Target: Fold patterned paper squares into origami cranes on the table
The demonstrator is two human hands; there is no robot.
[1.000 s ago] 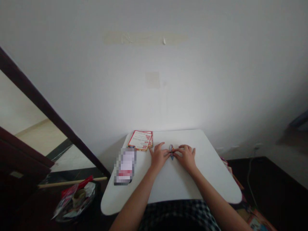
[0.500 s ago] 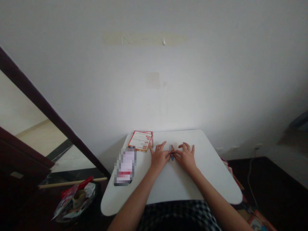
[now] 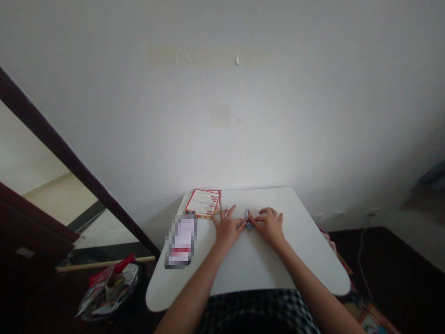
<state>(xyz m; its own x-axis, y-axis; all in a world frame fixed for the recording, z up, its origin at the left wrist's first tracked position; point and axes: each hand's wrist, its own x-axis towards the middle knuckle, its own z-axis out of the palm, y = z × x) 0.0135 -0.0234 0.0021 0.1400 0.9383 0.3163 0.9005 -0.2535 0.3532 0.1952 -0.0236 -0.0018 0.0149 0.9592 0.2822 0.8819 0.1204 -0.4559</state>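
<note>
A small folded piece of patterned paper (image 3: 249, 220), bluish with some orange and red, lies on the white table (image 3: 250, 266) between my hands. My left hand (image 3: 227, 228) pinches its left side between thumb and forefinger, the other fingers spread upward. From the other side, my right hand (image 3: 271, 226) grips the paper's right edge with thumb and forefinger, its remaining fingers raised and bent. The fingertips hide part of the paper, so its exact folds cannot be made out.
Printed cards with red borders (image 3: 202, 202) are stacked at the table's back left. Below them lies a blurred-out phone-like object (image 3: 181, 241). A bin (image 3: 113, 297) with red and white wrappers stands on the floor at left. Behind the table rises a white wall (image 3: 295, 116).
My left hand's raised fingers have shifted slightly left and spread. The right hand's fingers have changed posture a little. The paper looks narrower between the fingertips and stays in nearly the same place.
</note>
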